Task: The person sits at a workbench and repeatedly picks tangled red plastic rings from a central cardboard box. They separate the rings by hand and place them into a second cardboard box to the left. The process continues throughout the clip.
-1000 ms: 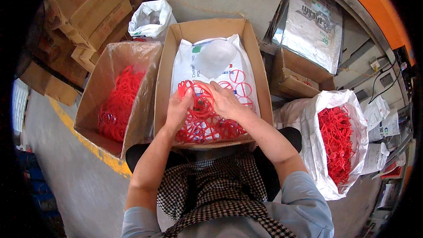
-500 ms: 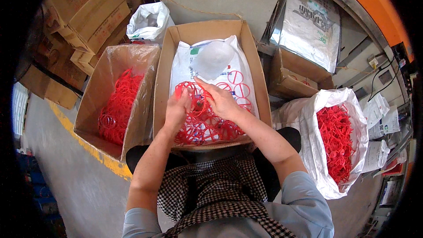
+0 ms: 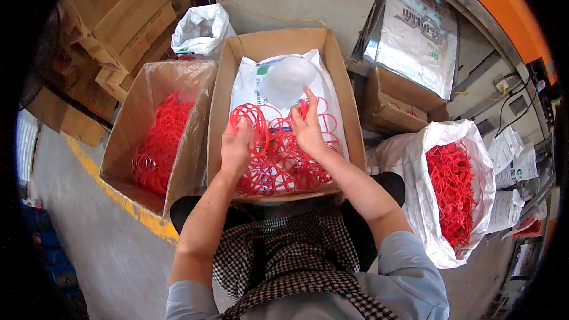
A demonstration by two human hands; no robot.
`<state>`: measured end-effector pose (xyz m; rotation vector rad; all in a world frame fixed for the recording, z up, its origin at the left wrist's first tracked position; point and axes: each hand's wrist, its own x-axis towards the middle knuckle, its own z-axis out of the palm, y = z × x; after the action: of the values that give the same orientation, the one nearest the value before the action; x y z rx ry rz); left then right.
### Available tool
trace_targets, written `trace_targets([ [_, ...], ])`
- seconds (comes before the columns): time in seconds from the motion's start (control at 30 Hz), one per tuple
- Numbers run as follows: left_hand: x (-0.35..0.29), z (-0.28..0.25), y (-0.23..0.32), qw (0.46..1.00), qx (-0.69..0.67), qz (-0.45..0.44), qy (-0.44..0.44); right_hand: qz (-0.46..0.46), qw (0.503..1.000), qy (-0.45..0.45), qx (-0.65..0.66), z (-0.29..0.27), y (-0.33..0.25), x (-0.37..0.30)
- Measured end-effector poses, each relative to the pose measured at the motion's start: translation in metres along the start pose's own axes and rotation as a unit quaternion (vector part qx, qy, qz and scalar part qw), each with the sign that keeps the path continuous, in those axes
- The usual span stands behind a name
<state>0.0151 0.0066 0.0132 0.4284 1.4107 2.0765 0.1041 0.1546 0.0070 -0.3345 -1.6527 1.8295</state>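
Observation:
My left hand (image 3: 236, 149) is closed around a bunch of thin red plastic rings (image 3: 259, 123), which fan out above the fingers. To its right, my right hand (image 3: 308, 133) pinches a small red plastic piece (image 3: 304, 108), its index finger pointing up and away. Both hands are over an open cardboard box (image 3: 278, 37) in front of me. A white printed sack (image 3: 246, 86) lines that box, with a round translucent patch near the far end. Loose red rings (image 3: 278, 172) lie tangled on the sack, mostly at the near end.
At the left stands a plastic-lined carton (image 3: 191, 77) of red rings (image 3: 163, 154). A white woven sack (image 3: 409, 166) at the right holds red plastic scraps (image 3: 450, 189). Stacked cartons (image 3: 130, 18), a small white bag (image 3: 204, 29) and another box (image 3: 409, 95) stand farther back.
My hands have moved apart. The right one shifted right and now pinches a red piece; the left one holds its bunch of rings more upright and in plainer sight.

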Motion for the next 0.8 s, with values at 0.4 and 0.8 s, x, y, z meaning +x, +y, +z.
trace_targets([
  [0.4, -0.002, -0.006, 0.004, 0.939, -0.225, -0.135, -0.224, 0.211, 0.969, -0.025, 0.125, -0.012, 0.001, 0.008],
  [0.8, -0.009, 0.008, 0.007, 0.988, 0.098, 0.063, -0.102, 0.035, 0.956, -0.088, -0.279, -0.011, -0.028, 0.0],
])
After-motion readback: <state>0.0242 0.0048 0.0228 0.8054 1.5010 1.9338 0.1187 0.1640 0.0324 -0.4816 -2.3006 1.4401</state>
